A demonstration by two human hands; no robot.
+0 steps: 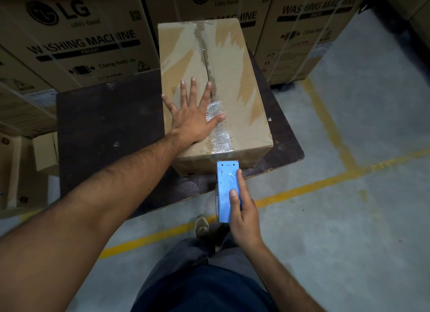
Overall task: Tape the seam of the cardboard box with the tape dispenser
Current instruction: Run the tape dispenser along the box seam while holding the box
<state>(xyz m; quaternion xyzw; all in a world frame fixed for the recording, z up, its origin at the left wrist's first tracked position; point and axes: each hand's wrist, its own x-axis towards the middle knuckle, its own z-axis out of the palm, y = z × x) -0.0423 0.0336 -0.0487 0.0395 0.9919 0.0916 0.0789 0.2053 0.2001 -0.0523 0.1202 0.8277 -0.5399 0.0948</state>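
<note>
Left hand [194,120] lies flat, fingers spread, on the box [232,116] beside its seam [206,62] — right hand [243,215] grips the blue dispenser [226,190] at the near edge.

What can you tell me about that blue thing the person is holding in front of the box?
The tape dispenser is a pale blue, flat-sided body that looks like plastic or painted metal, scuffed, with a toothed cutting edge at its far end. It is held lengthwise, teeth pointing at the near face of the cardboard box, just below the top edge. The right hand grips it from the side. The tape roll is mostly hidden.
</note>
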